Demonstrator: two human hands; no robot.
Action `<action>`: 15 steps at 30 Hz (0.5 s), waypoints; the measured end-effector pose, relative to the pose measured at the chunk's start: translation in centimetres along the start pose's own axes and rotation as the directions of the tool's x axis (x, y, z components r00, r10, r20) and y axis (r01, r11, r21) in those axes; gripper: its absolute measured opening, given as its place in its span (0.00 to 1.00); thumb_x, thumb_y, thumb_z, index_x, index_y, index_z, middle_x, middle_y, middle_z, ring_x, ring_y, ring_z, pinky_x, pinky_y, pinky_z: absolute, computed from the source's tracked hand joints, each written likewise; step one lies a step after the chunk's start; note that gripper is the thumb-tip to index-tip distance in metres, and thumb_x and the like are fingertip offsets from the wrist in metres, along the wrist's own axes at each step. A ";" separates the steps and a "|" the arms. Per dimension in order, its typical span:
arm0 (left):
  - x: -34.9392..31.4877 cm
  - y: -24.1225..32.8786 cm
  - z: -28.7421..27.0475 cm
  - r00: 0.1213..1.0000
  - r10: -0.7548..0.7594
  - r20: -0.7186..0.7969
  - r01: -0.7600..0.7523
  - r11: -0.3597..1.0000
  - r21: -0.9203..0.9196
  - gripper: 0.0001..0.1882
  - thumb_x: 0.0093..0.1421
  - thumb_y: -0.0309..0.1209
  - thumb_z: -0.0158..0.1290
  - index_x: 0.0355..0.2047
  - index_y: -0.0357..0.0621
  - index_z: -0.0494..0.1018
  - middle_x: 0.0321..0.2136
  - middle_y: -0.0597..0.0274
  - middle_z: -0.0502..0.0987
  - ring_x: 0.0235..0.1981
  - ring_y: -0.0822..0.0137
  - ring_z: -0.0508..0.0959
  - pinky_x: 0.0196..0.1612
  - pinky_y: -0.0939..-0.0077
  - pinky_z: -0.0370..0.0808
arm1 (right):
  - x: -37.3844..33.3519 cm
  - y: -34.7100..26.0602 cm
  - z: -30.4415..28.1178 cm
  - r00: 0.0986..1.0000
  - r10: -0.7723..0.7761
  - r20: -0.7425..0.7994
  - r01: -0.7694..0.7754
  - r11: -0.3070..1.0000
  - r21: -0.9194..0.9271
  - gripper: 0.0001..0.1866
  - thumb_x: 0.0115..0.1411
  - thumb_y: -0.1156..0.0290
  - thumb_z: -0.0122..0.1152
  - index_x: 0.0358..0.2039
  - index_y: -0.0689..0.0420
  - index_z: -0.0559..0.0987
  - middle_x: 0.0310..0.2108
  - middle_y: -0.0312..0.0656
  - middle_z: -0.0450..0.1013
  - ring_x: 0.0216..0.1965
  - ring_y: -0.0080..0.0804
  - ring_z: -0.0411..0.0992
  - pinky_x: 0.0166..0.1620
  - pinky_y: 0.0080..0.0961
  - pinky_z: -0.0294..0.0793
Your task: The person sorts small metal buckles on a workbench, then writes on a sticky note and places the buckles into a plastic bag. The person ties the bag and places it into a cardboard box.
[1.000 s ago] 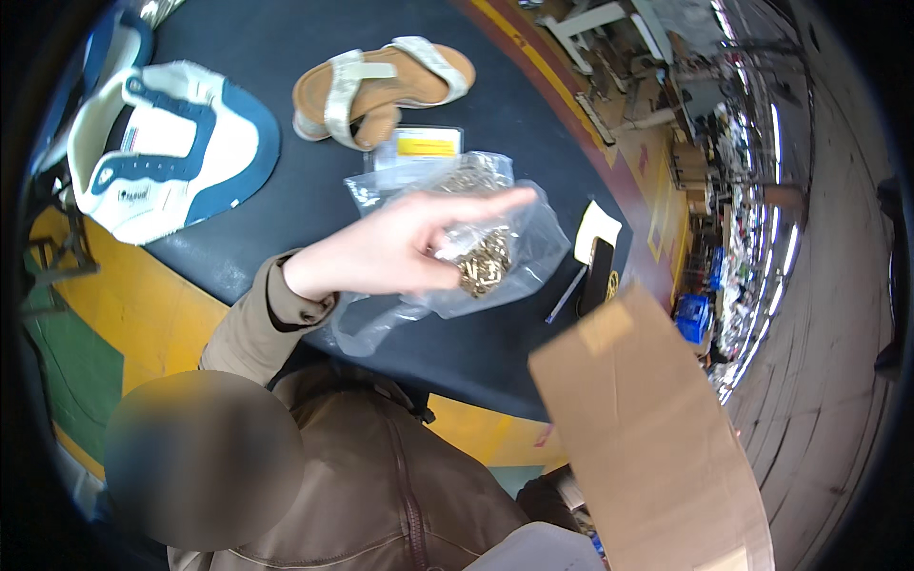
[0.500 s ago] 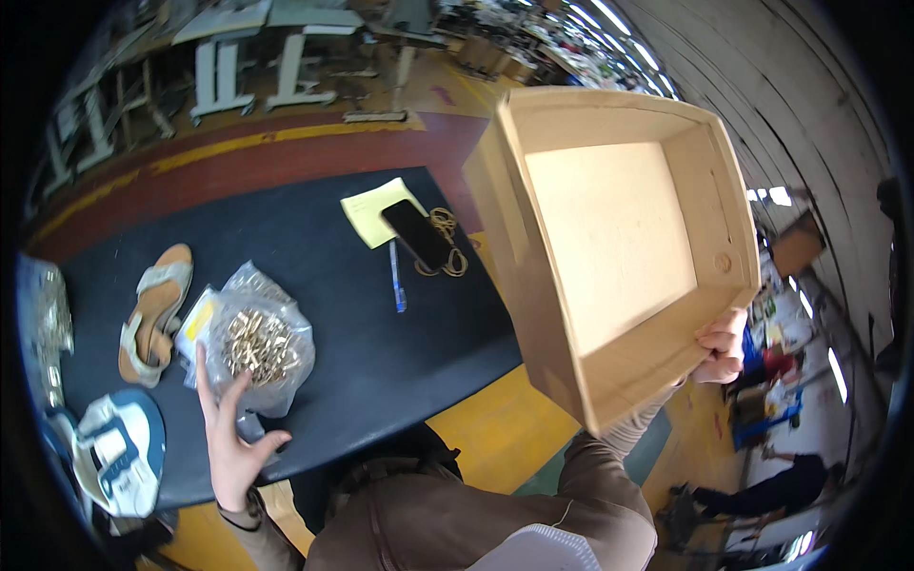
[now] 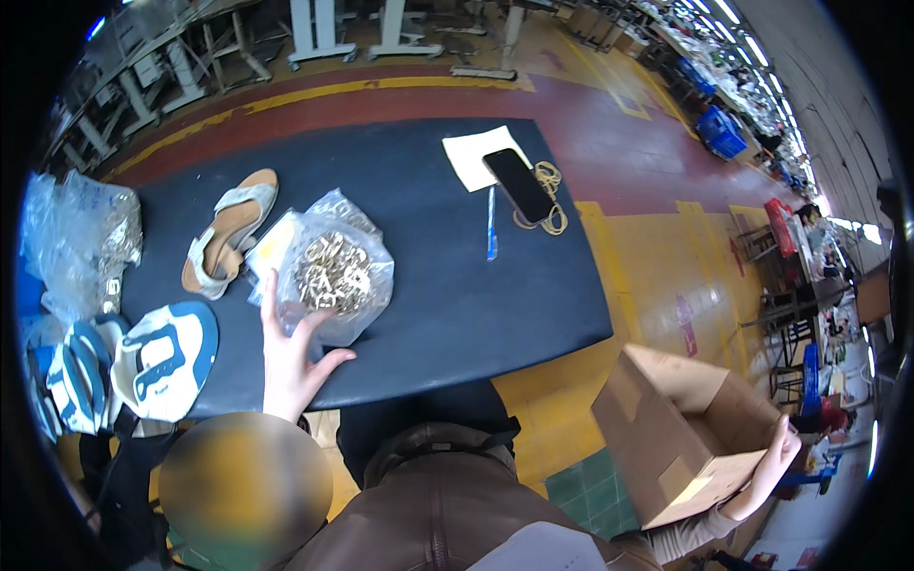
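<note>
As box (image 3: 648, 440) leans, mouth's (image 3: 731, 415) up-R (diag. lengthwise).

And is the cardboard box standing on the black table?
No, the right hand holds the cardboard box at its rim, off to the right of the black table.

I stand at a dark table (image 3: 457, 305) on yellow floor (image 3: 562, 404), a green patch (image 3: 595, 490) near me. Past the table I see a red band (image 3: 381, 105), a yellow stripe (image 3: 286, 97) and white stands (image 3: 390, 29); to my right, cluttered benches (image 3: 728, 86), a blue crate (image 3: 721, 133) and bright tube lights (image 3: 757, 51).
</note>
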State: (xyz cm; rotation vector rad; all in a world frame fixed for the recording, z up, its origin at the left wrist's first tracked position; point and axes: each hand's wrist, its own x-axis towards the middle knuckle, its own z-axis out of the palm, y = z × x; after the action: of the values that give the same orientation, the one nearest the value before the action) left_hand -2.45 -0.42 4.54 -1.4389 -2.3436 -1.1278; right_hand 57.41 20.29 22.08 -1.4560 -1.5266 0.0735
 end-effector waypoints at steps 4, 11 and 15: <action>0.0 -0.8 -0.9 0.995 0.057 0.077 -0.060 0.997 0.037 0.25 0.47 0.29 0.72 0.48 0.51 0.80 0.71 0.45 0.60 0.71 0.42 0.62 0.67 0.52 0.67 | -4.1 3.1 5.1 0.960 0.130 0.247 -0.127 0.992 -0.028 0.19 0.71 0.62 0.63 0.27 0.53 0.66 0.25 0.30 0.60 0.29 0.18 0.55 0.35 0.22 0.59; 2.4 0.3 -1.5 0.993 0.114 0.020 -0.111 0.985 -0.129 0.05 0.56 0.22 0.63 0.34 0.39 0.81 0.49 0.58 0.80 0.43 0.59 0.80 0.46 0.68 0.77 | -9.8 1.9 15.9 0.827 -0.125 0.548 -0.088 0.934 0.347 0.30 0.74 0.69 0.55 0.14 0.54 0.55 0.13 0.27 0.53 0.17 0.16 0.47 0.24 0.25 0.43; 3.3 1.2 -1.2 0.998 -0.055 -0.015 0.049 0.960 -0.277 0.04 0.60 0.24 0.62 0.36 0.38 0.82 0.42 0.59 0.82 0.39 0.63 0.81 0.43 0.72 0.77 | -10.7 -0.5 17.8 0.876 -0.161 0.455 -0.043 0.913 0.406 0.30 0.75 0.71 0.53 0.14 0.56 0.55 0.13 0.29 0.51 0.18 0.17 0.46 0.25 0.29 0.42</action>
State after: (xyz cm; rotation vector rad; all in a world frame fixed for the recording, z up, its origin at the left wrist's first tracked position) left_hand -3.49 1.34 7.64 -1.4446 -2.2917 -1.5290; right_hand 43.20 21.65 7.02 -1.0921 -1.8162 0.7259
